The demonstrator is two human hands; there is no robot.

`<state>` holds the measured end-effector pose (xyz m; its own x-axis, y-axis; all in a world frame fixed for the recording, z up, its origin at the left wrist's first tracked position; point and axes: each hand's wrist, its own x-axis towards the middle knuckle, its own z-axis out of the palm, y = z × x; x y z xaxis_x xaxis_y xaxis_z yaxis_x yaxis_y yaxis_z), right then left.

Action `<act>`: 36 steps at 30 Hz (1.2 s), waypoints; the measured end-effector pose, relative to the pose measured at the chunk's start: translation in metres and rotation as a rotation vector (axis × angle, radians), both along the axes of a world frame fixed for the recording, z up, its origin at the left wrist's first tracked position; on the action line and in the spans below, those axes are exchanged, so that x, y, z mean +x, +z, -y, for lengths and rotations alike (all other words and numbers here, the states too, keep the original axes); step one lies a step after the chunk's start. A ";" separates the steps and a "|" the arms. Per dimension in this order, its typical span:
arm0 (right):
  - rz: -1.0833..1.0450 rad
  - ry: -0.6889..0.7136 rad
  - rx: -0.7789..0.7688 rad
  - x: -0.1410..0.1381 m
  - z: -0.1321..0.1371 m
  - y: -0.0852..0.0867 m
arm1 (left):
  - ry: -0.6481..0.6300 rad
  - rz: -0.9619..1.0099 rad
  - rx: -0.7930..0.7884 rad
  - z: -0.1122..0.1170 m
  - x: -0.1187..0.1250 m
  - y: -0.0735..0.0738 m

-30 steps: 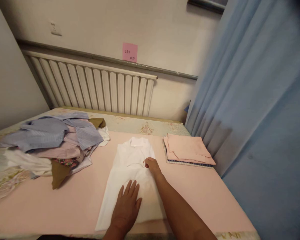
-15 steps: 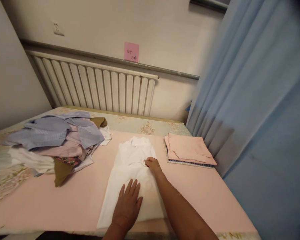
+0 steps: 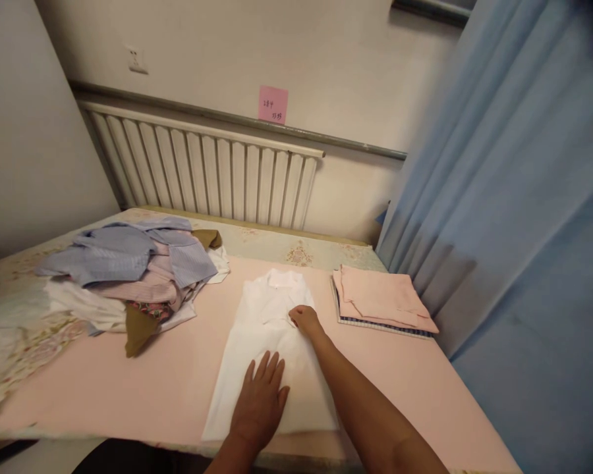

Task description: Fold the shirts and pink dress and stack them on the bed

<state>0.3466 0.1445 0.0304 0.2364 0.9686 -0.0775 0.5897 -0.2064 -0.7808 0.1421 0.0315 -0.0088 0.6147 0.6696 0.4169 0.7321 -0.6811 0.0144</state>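
A white shirt (image 3: 237,368) lies in a long narrow shape on the pink cloth, its collar at the far end. My left hand (image 3: 261,398) rests flat on the lower part of the shirt, fingers stretched out. Higher up, at the shirt's right side, my right hand (image 3: 305,318) is closed with its fingertips pinching the shirt fabric. Small creases run through the cloth beside that pinch.
On the left is a loose heap of clothes (image 3: 113,253), blue, pink, white and olive. A stack of folded clothes (image 3: 383,296), pink on top, sits to the right. Behind the table stands a radiator (image 3: 217,164); a blue curtain (image 3: 514,197) hangs along the right.
The view has shifted a little, so everything appears slightly further right. Both hands keep nearly the same places on the shirt.
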 end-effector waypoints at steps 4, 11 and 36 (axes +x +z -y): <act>0.071 0.040 0.033 -0.004 0.004 0.006 | 0.005 0.001 -0.031 0.001 0.000 0.001; 0.093 0.076 0.086 -0.015 0.005 0.016 | 0.010 0.012 -0.080 0.001 0.001 0.001; 0.608 0.233 0.681 -0.063 0.172 -0.041 | -0.004 0.009 -0.083 0.002 -0.001 0.002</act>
